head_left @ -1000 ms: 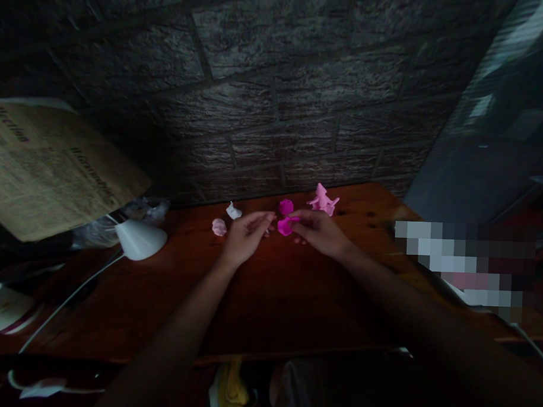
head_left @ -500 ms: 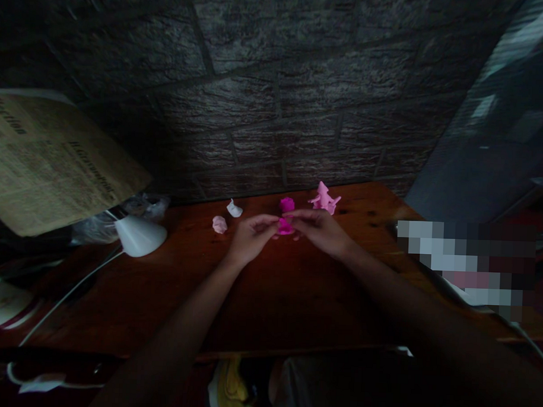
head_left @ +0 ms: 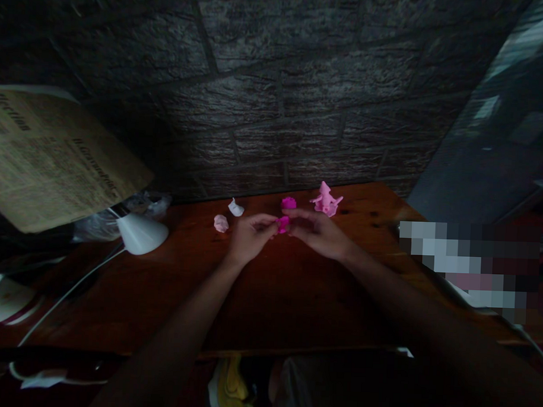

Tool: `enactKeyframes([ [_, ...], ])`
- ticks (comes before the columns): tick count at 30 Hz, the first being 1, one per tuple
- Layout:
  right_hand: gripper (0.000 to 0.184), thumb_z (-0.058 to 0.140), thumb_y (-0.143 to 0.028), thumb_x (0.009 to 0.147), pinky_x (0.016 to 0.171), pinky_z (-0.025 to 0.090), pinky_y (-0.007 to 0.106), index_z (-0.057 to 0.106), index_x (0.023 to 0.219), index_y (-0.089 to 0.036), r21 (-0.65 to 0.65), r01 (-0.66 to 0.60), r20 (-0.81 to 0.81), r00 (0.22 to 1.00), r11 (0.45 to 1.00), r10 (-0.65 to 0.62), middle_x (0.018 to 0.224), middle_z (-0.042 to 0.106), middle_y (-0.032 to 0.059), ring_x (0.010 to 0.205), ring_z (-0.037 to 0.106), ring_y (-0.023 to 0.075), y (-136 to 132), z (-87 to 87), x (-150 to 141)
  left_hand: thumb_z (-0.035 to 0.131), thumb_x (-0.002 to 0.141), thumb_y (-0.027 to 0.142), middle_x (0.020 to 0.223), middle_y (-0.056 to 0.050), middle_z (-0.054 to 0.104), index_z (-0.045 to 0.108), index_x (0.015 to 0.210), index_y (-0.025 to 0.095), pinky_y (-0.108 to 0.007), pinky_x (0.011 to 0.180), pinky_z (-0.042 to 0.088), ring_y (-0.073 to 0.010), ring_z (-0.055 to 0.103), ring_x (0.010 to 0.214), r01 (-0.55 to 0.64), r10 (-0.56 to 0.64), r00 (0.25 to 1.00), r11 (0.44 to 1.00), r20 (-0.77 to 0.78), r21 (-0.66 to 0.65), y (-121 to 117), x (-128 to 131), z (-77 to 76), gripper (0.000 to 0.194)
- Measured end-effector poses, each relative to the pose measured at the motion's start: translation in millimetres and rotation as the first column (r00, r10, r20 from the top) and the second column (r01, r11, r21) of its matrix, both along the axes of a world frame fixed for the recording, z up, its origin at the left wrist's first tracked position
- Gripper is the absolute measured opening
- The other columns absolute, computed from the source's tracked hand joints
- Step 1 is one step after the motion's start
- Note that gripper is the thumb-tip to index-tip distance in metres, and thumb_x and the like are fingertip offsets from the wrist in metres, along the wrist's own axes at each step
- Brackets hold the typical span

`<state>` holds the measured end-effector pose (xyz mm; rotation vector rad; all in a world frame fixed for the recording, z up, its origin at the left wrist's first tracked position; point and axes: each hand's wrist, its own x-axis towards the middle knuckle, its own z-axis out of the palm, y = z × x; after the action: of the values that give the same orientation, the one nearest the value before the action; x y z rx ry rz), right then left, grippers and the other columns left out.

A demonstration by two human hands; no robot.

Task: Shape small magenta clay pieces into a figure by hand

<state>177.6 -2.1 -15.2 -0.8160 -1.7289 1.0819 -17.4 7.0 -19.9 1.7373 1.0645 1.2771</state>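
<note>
Between my two hands, above the wooden table, is a small bright magenta piece of what looks like modelling clay (head_left: pixel 282 224). My left hand (head_left: pixel 252 237) pinches its left side with thumb and forefinger. The fingers of my right hand (head_left: pixel 318 232) are curled against its right side, partly covering it. Just behind the fingertips lies a second magenta lump (head_left: pixel 289 203). A pale pink figure (head_left: pixel 325 199) with a pointed top and arm-like parts stands behind my right hand. Left of my hands sit a white lump (head_left: pixel 236 207) and a pale pink lump (head_left: pixel 221 224).
A white lamp-like cone (head_left: pixel 142 233) with a cable stands on the left of the wooden table (head_left: pixel 290 299), below a printed paper shade (head_left: pixel 54 160). A white cup-like container (head_left: pixel 5 301) is at far left. A dark brick wall (head_left: pixel 257 96) rises behind.
The magenta piece has shifted slightly left and looks narrower, turned between my fingers. My right fingers have opened a little. The view has moved very slightly.
</note>
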Motion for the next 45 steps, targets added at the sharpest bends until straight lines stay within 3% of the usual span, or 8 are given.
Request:
enactKeyframes([
  [7,0.032,0.073,-0.028,0.084,0.086,0.059,0.038,0.071,0.115,-0.021,0.168,-0.065,0.012,0.998,0.984,0.064,0.105,0.076,0.0063,0.091,0.072,0.019,2.4,-5.0,-0.8,0.075,0.079,0.031,0.074,-0.003,0.078,0.074,0.108,0.019,-0.026,0.062,0.059,-0.0147,0.072,0.063,-0.024,0.024,0.998,1.0,-0.051,0.004,-2.3,1.0,3.1,0.031],
  [10,0.03,0.069,-0.023,0.086,0.088,0.059,0.038,0.072,0.115,-0.022,0.21,-0.07,0.022,0.997,0.975,0.067,0.107,0.075,0.006,0.094,0.071,0.0191,4.4,-8.2,0.3,0.073,0.082,0.031,0.074,-0.003,0.078,0.075,0.104,0.02,-0.027,0.062,0.059,-0.0145,0.071,0.064,-0.01,0.013,0.997,0.999,-0.076,0.032,-3.2,1.4,3.2,0.025],
  [15,0.038,0.074,-0.027,0.082,0.096,0.057,0.044,0.068,0.119,-0.023,0.142,-0.006,-0.067,0.998,0.99,0.015,0.116,0.072,0.0087,0.101,0.07,0.0217,7.0,-10.8,1.4,0.071,0.082,0.03,0.074,-0.003,0.077,0.077,0.091,0.02,-0.026,0.06,0.058,-0.0144,0.07,0.063,-0.012,0.014,0.998,0.999,-0.06,0.036,-2.6,0.7,1.9,0.015],
  [20,0.041,0.08,-0.032,0.076,0.097,0.058,0.046,0.067,0.113,-0.02,0.035,0.025,-0.145,0.989,0.999,-0.02,0.11,0.073,0.0092,0.096,0.072,0.0222,6.6,-8.2,0.0,0.073,0.08,0.029,0.084,-0.004,0.079,0.077,0.087,0.021,-0.026,0.063,0.059,-0.0145,0.071,0.068,-0.037,0.039,0.999,0.997,-0.022,0.062,-1.6,1.4,1.6,0.012],
  [28,0.041,0.082,-0.032,0.075,0.099,0.056,0.045,0.068,0.111,-0.021,-0.035,0.051,-0.15,0.987,0.998,-0.055,0.105,0.076,0.0072,0.098,0.073,0.0223,6.1,-7.2,0.6,0.077,0.076,0.028,0.091,-0.007,0.08,0.078,0.092,0.02,-0.03,0.066,0.063,-0.0166,0.074,0.071,0.005,-0.002,0.998,0.999,0.066,-0.054,-3.7,5.1,3.6,0.018],
  [36,0.025,0.08,-0.034,0.076,0.093,0.057,0.041,0.074,0.096,-0.021,-0.005,0.054,-0.108,0.993,0.999,-0.054,0.102,0.077,0.0056,0.094,0.073,0.0205,8.3,-10.5,-1.5,0.075,0.078,0.029,0.082,-0.005,0.079,0.078,0.087,0.018,-0.031,0.072,0.062,-0.0176,0.073,0.073,-0.024,0.024,1.0,1.0,0.02,0.001,-3.4,3.1,2.8,0.015],
  [41,0.022,0.078,-0.033,0.078,0.093,0.058,0.04,0.074,0.097,-0.021,-0.021,0.027,-0.095,0.995,0.999,-0.029,0.101,0.078,0.0058,0.093,0.074,0.0199,4.9,-13.9,-2.9,0.076,0.077,0.03,0.084,-0.005,0.078,0.075,0.087,0.019,-0.03,0.071,0.06,-0.0169,0.072,0.074,0.009,-0.01,0.998,1.0,0.055,0.015,-0.4,3.4,-1.3,0.015],
  [45,0.026,0.072,-0.037,0.084,0.088,0.059,0.039,0.074,0.103,-0.02,0.019,0.175,0.011,0.984,0.984,-0.176,0.106,0.078,0.0082,0.092,0.075,0.0212,10.0,-7.8,0.8,0.076,0.077,0.03,0.081,-0.004,0.077,0.073,0.084,0.019,-0.031,0.071,0.059,-0.0169,0.072,0.071,-0.047,0.046,0.994,0.999,0.101,0.012,5.4,-2.9,-3.3,0.014],
])
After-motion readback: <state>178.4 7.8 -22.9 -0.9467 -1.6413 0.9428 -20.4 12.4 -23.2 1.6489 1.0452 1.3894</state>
